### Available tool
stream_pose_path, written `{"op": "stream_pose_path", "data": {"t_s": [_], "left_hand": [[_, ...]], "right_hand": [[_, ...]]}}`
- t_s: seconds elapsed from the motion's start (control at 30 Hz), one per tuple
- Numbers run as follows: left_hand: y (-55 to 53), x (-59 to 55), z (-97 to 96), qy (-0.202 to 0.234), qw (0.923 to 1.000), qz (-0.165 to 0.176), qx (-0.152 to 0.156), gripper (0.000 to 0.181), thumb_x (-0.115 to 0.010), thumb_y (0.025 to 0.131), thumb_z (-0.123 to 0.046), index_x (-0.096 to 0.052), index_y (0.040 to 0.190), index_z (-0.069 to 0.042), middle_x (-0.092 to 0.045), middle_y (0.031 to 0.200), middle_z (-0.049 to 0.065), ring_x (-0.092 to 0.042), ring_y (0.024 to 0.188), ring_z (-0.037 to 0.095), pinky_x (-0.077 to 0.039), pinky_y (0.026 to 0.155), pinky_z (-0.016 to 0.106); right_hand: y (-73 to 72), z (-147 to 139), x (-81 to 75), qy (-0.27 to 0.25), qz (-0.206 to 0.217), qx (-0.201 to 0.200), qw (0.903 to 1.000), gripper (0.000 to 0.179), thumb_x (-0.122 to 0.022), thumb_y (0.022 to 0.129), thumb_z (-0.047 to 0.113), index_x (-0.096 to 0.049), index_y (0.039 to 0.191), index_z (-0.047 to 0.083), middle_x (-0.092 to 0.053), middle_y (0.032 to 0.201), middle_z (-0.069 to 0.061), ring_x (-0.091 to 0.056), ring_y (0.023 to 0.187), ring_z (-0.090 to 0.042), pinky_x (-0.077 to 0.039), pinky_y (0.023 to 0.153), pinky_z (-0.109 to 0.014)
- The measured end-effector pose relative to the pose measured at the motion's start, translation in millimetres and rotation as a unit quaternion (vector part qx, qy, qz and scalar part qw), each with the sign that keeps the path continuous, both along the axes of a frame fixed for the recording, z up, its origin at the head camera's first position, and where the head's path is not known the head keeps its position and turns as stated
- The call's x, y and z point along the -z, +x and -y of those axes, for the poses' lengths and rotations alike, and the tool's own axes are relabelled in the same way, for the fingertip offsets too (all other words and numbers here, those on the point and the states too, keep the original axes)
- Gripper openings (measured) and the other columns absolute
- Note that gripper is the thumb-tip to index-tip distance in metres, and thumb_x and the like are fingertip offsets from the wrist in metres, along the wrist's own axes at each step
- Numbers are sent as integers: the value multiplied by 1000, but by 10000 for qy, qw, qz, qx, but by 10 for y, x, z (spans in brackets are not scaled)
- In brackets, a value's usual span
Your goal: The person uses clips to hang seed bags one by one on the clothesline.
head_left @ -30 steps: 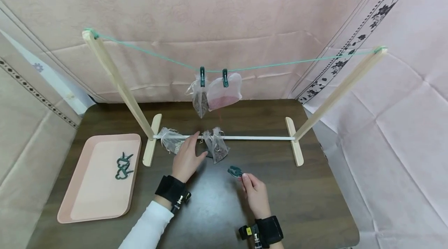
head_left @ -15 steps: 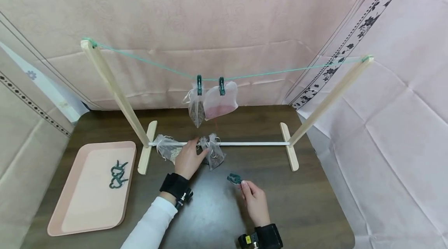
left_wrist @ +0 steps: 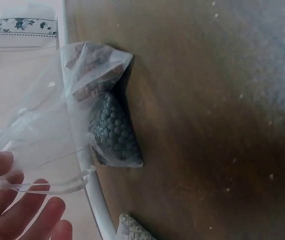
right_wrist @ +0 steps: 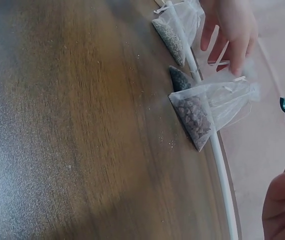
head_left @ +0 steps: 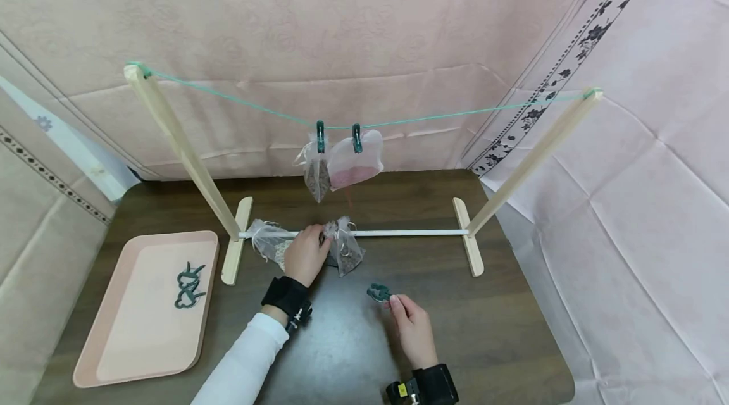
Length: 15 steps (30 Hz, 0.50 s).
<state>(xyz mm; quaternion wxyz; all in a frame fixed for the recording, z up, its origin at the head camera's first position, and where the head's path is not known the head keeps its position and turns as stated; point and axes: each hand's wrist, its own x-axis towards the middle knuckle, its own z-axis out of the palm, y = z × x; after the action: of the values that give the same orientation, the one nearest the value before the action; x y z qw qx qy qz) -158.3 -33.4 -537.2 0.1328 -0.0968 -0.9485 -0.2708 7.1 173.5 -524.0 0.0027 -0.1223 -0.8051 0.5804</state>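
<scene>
My left hand (head_left: pixel 304 256) pinches the gathered top of a sheer drawstring bag of dark round beads (left_wrist: pixel 113 132), its white cord lying across the fingers. Against that bag leans another sheer bag, filled with brown chips (right_wrist: pixel 193 117). A third bag, with pale grains (right_wrist: pixel 170 40), lies left of my left hand by the white rod (head_left: pixel 410 233). Between thumb and fingertips my right hand (head_left: pixel 416 332) holds a dark green clothespin (head_left: pixel 378 292) over the table. Two clothespins fasten a bag with dark contents (head_left: pixel 317 177) and one with pink contents (head_left: pixel 355 174) to the line.
A teal string (head_left: pixel 433 118) sags between two wooden posts (head_left: pixel 182 145) with flat feet. On the left, a pink tray (head_left: pixel 85 348) carries two green clothespins (head_left: pixel 187 299). Curtain-like cloth (head_left: pixel 342 25) hangs behind the wooden table (head_left: pixel 490 335).
My left hand's thumb and fingers have closed together at the bag tops. The right hand keeps the clothespin in nearly the same place. The head view has shifted slightly.
</scene>
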Motion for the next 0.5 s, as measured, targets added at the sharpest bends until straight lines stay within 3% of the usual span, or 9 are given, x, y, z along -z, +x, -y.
{"op": "stream_pose_path", "data": {"t_s": [0.17,0.4,0.5], "left_hand": [[11,13,81,-37,9998,-164,67,19,-61,84,-24,-62,98,-11,-60,82,3,-56,67,20,-44,51,35],[83,-41,175,121,9990,-417,126,19,-60,85,-20,-61,103,-15,-56,70,-3,-49,55,12,-36,43,28],[114,-101,224,65,9985,-530,155,17,-58,87,-25,-62,100,-16,-57,71,-4,-50,57,12,-36,44,28]], "right_hand": [[31,52,-155,55,31,-19,10000,31,-44,93,34,-63,88,10,-43,59,-7,-40,45,-12,-34,42,-23],[-18,-40,74,175,-484,16,9987,36,-44,89,46,-62,83,16,-46,62,-10,-43,49,-19,-36,42,-26],[-54,-53,21,293,-596,5,9978,32,-44,90,45,-62,82,19,-47,63,-10,-43,48,-17,-36,42,-26]]}}
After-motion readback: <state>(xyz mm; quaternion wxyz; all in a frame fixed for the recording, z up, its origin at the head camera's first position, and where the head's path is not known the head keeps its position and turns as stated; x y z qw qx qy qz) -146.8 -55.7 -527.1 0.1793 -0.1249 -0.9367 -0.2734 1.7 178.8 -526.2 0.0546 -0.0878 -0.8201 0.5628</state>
